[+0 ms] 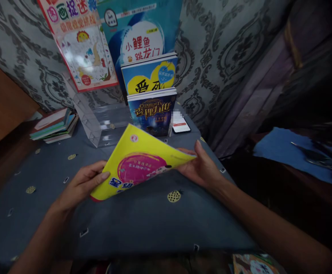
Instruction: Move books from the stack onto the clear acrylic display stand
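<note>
Held tilted above the table is a thin yellow book (154, 146) with a pink oval on its cover. My left hand (87, 180) pinches its lower left corner, thumb on the cover. At the right end, my right hand (198, 167) grips the other edge, its thumb raised along the side and its fingers partly behind the book. Beyond it stands a clear acrylic book rack (90, 121). Dark blue books (151, 112), blue-and-yellow books (151, 74) and a teal book (143, 26) stand in its right part. A red-bordered picture book (83, 49) leans at the back left.
A small stack of books (56, 125) lies at the table's left. A phone (180, 123) with a lit screen lies right of the rack. The table has a grey-blue cloth (143, 228). Blue fabric (294, 156) lies at the right; another book (253, 264) shows below the front edge.
</note>
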`<state>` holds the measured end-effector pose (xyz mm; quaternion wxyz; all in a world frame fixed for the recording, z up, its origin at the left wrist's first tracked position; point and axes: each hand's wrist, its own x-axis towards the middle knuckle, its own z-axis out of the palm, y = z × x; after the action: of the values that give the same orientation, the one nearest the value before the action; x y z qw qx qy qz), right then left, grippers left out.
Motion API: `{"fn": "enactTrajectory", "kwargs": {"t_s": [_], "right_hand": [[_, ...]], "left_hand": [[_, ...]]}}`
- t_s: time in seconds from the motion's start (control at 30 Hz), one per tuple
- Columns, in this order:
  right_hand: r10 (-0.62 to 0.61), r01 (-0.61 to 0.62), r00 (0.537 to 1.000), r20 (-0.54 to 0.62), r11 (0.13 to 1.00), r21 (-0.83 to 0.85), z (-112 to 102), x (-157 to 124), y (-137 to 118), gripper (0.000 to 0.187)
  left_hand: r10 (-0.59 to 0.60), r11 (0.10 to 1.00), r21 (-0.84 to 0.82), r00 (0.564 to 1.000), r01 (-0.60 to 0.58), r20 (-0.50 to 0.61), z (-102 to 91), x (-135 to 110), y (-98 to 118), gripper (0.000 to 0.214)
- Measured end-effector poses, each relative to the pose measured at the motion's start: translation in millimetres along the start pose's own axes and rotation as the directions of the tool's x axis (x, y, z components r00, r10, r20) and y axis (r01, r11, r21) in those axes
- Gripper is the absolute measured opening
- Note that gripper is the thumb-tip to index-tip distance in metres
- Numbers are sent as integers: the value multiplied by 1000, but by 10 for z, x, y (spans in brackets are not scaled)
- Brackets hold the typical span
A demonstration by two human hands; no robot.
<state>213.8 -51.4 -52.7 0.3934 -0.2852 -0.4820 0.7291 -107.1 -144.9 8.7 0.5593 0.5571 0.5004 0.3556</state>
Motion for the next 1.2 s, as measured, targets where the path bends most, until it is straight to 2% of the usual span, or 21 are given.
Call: {"fn": "enactTrajectory", "kwargs": {"t_s": [0.07,0.17,0.3,0.4,0.5,0.6,0.73,0.9,0.97,1.03,1.1,1.2], "right_hand": [[-29,28,998,53,1000,14,54,-3,24,80],[-39,39,989,143,999,7,108,-12,68,82],[-47,42,985,167,998,37,132,-29,120,59],[12,-14,984,178,1000,13,133,-34,146,45],[90,-91,977,195,996,-6,124,-22,168,48],[159,-154,967,197,987,-40,101,11,203,56],[204,-193,970,131,977,-90,65,59,265,62],[225,-211,972,72,963,-165,57,56,272,71],[232,-216,971,63,956,-199,59,47,258,71],[229,-211,971,63,953,-218,57,44,255,72],[223,-203,973,62,951,-231,50,47,272,75],[209,-187,976,59,948,-259,35,53,314,77]], "left_hand": [[20,982,-187,996,-36,-87,76,34,-4,36],[15,933,-349,978,-89,-210,223,81,35,38],[-49,885,-453,947,-105,-317,364,125,43,45],[-134,855,-515,930,-66,-341,395,158,-54,53],[-223,829,-559,922,9,-317,386,180,-186,63],[-283,840,-534,917,96,-280,357,188,-292,81],[-308,892,-408,922,195,-232,301,205,-401,99],[-286,954,-137,943,265,-169,164,230,-504,100],[-264,963,21,952,270,-154,90,244,-512,92],[-178,940,257,966,223,-186,26,280,-494,70],[-3,818,556,969,146,-249,-12,355,-457,43],[249,496,863,936,97,-248,-18,538,-411,29]]}}
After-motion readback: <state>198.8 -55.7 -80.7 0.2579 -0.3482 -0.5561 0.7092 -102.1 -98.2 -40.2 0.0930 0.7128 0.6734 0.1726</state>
